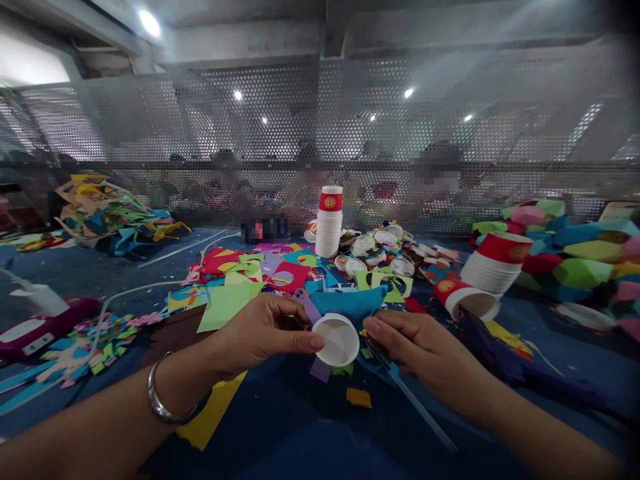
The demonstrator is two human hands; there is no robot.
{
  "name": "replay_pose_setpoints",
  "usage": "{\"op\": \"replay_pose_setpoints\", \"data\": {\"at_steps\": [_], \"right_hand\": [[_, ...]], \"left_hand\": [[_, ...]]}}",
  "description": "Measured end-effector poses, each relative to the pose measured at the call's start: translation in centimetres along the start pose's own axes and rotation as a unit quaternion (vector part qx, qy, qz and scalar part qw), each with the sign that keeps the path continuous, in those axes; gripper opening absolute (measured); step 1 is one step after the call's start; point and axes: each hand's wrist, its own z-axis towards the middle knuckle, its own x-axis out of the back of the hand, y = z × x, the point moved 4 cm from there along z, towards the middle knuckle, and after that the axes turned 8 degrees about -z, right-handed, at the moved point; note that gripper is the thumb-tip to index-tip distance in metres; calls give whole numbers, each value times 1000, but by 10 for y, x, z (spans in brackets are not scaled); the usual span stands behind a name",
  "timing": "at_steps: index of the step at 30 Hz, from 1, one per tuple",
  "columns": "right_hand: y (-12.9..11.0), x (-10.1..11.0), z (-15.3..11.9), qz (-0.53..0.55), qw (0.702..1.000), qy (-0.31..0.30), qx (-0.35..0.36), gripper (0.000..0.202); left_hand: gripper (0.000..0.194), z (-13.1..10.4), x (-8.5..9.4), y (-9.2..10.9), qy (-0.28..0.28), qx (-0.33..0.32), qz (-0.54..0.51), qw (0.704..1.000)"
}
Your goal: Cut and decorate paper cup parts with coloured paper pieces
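My left hand [273,330] is closed on a white paper cup [336,340], its thumb on the left rim and its round opening facing me. My right hand [410,340] is pinched just right of the cup; what its fingertips hold, if anything, I cannot make out. A folded teal paper piece [350,301] shows behind the cup, between both hands. Below my right hand, a translucent stick [425,415] slants across the blue table. A silver bangle [159,393] circles my left wrist.
Coloured paper scraps [287,273] and cut cup pieces [380,247] cover the middle. Behind stands a cup stack [329,230]; another stack [497,263] leans at right beside a tipped cup [457,300] and a dark blue tool [485,350]. A purple power strip [50,327] lies left.
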Motion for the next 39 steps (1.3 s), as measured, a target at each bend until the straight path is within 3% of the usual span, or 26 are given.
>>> {"op": "replay_pose_setpoints", "data": {"at_steps": [19,31,39], "right_hand": [[-1,0,0,-6,1000,-3,6,56],[-6,1,1,-41,999,-4,19,55],[0,0,1,-35,999,0,26,54]], "left_hand": [[25,1,1,3,22,-20,43,999],[25,3,2,7,22,-69,112,991],[28,0,-1,-2,9,-26,81,996]]}}
